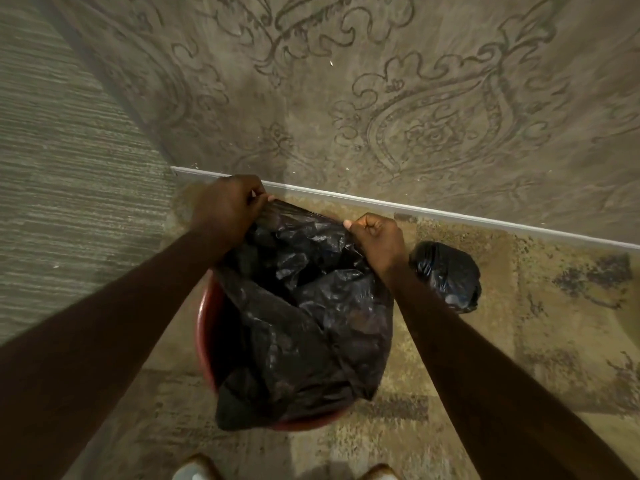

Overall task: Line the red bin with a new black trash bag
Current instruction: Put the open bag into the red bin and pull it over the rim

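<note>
A crumpled black trash bag (304, 317) hangs over the red bin (204, 327), covering most of its mouth; only the bin's left rim and a strip of its near rim show. My left hand (227, 209) pinches the bag's top edge at the far left. My right hand (379, 237) grips the same edge at the far right. The edge is stretched between both fists, raised above the bin near the wall. The bin's inside is hidden by the bag.
A tied, full black bag (446, 275) lies on the patterned carpet (519, 341) just right of the bin. A white baseboard (450, 214) runs under an ornate wall (381, 98) right behind the bin. My shoes (194, 471) show at the bottom edge.
</note>
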The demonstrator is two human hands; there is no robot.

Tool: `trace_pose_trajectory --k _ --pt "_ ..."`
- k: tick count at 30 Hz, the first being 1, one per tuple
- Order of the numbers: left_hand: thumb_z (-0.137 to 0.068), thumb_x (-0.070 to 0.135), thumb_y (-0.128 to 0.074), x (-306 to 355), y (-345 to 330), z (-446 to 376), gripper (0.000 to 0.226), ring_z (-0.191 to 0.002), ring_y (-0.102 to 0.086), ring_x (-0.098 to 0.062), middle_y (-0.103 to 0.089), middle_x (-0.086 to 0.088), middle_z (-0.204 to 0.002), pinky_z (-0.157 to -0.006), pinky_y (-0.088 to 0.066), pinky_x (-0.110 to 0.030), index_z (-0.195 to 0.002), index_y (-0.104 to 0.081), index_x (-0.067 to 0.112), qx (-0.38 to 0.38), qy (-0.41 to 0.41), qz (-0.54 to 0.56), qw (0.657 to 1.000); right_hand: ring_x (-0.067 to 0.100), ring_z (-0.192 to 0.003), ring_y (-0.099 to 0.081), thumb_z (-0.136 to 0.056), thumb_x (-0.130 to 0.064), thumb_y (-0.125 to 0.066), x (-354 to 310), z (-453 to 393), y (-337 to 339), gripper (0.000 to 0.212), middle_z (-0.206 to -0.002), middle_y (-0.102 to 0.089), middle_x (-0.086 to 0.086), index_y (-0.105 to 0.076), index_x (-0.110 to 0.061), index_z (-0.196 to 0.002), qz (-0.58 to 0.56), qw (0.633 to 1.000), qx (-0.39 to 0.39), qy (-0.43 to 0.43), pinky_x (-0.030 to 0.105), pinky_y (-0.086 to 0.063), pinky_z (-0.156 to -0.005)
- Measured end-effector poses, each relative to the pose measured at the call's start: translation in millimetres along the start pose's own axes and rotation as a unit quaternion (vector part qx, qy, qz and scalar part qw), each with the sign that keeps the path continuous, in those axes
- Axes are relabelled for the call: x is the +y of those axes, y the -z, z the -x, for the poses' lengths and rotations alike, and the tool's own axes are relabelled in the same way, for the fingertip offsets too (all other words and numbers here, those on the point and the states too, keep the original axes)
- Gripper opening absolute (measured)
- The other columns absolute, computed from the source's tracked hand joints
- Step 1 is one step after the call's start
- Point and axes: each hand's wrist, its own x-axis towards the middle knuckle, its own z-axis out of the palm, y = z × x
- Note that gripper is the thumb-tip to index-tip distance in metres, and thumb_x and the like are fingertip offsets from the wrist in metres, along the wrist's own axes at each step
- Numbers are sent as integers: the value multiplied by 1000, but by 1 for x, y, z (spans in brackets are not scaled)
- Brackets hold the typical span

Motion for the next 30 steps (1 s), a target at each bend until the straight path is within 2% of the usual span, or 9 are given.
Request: trace_pose_trajectory --k 4,8,12,15,20,22,24,27,30 --pt "-94 31 -69 -16 -5 -8 22 -73 -65 -31 -69 -10 -75 -64 -48 -38 -83 -71 11 -114 23 96 989 7 -57 -50 -94 -33 -71 -1 -2 -6 34 -57 -60 -8 -64 -19 -64 22 1000 -6 3 26 -40 -60" --pt "-93 22 -72 -38 -17 -6 25 -74 -66 -24 -73 -18 -79 -76 -54 -38 -77 -72 3 -206 19 128 970 2 -48 -42 -94 -29 -73 3 -2 -9 42 -46 -51 -11 -55 -22 -56 26 999 -14 -19 24 -36 -55" --pt "-101 32 -59 -58 -31 6 52 -53 -49 -8 -50 5 -51 -61 -38 -28 -53 -58 13 -224 47 189 955 10 -49 -43 -94 -17 -72 7 -7 -8 31 -50 -54 1 -66 -7 -65 -20 994 -63 -84 23 -39 -57" --pt "-103 48 -48 -70 -30 20 58 -45 -55 5 -63 9 -49 -61 -42 -25 -56 -67 21 -217 97 221 946 11 -53 -57 -94 -12 -70 9 -5 -6 22 -53 -66 -6 -73 -13 -72 -47 984 -104 -139 21 -49 -58" --pt "-106 49 -39 -79 -18 72 50 -70 -65 -24 -69 -12 -79 -70 -52 -36 -95 -69 10 -13 172 213 962 19 -87 -63 -105 -36 -49 13 19 2 38 -97 -69 6 -69 -7 -119 -123 976 8 -181 32 -50 -78" --pt "-107 43 -42 -71 4 99 39 -69 -58 -13 -61 -5 -76 -64 -48 -32 -96 -65 14 122 156 201 959 22 -98 -60 -108 -36 -45 17 51 8 41 -109 -64 9 -62 -4 -126 -159 965 118 -173 36 -49 -85" --pt "-106 40 -46 -51 26 124 35 -56 -48 -2 -52 1 -65 -53 -40 -26 -81 -59 18 156 134 212 955 22 -103 -59 -107 -28 -51 22 95 15 33 -114 -63 10 -60 -1 -124 -153 953 224 -132 34 -49 -89" --pt "-98 67 -40 -9 42 157 66 -36 -49 -6 -50 2 -44 -39 -35 -21 -56 -55 19 19 204 161 965 22 -113 -61 -104 -17 -55 20 166 21 20 -122 -64 6 -61 -9 -121 -46 963 262 -31 26 -48 -89" --pt "-82 87 -33 20 40 163 91 -28 -54 -18 -50 -2 -32 -37 -48 -22 -57 -60 4 -151 448 293 831 7 -123 -55 -100 -28 -52 11 213 10 21 -127 -61 -10 -62 -30 -118 102 984 137 60 30 -42 -102"
